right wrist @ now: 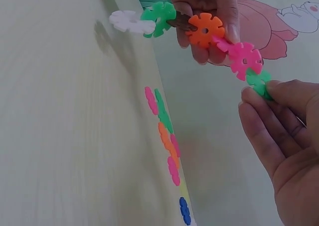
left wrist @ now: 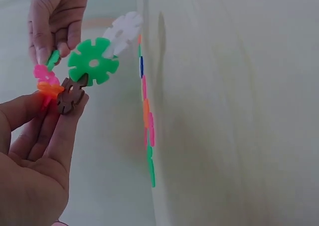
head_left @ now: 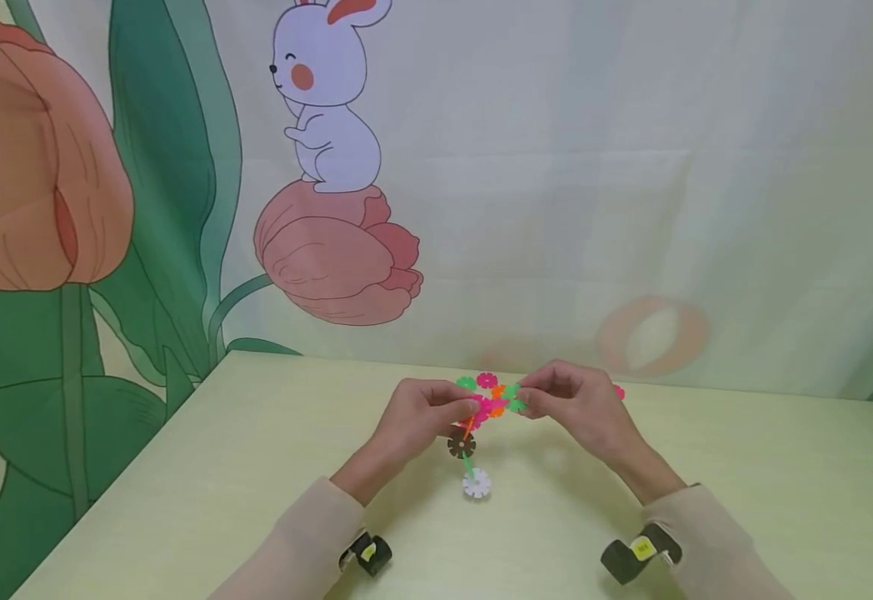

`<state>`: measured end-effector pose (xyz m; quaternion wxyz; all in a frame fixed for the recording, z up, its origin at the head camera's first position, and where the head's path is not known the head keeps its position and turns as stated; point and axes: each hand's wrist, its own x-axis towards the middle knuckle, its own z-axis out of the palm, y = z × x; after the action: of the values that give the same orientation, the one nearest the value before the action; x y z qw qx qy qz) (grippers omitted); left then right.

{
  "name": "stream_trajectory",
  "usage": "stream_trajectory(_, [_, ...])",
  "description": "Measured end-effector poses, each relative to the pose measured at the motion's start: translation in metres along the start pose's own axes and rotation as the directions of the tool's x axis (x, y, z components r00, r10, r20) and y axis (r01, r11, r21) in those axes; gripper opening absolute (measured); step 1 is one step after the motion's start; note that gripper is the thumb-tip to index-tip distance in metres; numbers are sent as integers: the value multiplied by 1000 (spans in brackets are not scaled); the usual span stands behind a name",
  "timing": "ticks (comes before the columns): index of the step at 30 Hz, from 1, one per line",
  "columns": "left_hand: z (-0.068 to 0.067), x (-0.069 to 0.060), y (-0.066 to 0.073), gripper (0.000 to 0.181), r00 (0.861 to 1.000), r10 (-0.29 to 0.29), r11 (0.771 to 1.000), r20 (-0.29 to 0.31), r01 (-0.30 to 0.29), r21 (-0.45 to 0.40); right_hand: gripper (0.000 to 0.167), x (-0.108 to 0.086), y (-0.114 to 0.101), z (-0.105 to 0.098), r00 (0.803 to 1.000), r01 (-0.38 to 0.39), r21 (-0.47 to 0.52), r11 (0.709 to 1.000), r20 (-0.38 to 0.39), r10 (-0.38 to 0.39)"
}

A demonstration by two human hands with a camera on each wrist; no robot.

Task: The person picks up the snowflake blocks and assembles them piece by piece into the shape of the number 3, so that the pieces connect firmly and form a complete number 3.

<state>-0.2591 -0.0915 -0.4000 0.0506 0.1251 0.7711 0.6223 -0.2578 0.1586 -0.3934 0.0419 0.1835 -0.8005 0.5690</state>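
A chain of slotted plastic snowflake discs hangs between the two hands. From its free end run a white disc [head_left: 476, 483], a green disc [left wrist: 93, 61], a brown disc [head_left: 462, 444], an orange disc [right wrist: 205, 30] and pink discs [right wrist: 245, 61]. My left hand [head_left: 414, 421] pinches the chain by its orange and pink part. Between thumb and fingers, my right hand [head_left: 579, 408] pinches another green disc [right wrist: 258, 83], whose edge meets the end pink disc. How deep their slots engage cannot be told.
Loose discs lie flat along the table's far edge, among them a pink one [head_left: 487, 380], an orange one [right wrist: 168, 141] and a blue one [right wrist: 185, 211]. Behind the pale table [head_left: 256, 467] hangs a printed cloth [head_left: 556, 167].
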Motion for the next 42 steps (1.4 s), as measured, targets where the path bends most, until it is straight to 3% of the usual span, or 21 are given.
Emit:
stream_trajectory(5, [0,3,-4,20,999,-6,999,42,7,-41,17,2,-1,1,1000,29,-32,999,-10,-29])
stream_trajectory(13, [0,5,-5,25,992,42,998,120,-35,-54,16,5,-1,8,998,67,-23,997,1,-67])
stream_trajectory(19, [1,2,-4,20,997,35,999,73,-37,28,16,7,-5,18,996,80,-21,997,51,-79])
stream_trajectory(28, [-8,2,-6,19,999,36,995,10,-36,89,17,18,9,14,999,-25,-68,997,32,27])
stream_trajectory(35, [-15,4,-5,18,999,14,999,35,-16,38,19,38,32,28,985,-22,-221,975,160,59])
stream_trajectory(42, [-18,6,-2,17,996,12,999,85,-16,44,17,56,43,38,958,76,-272,959,287,6])
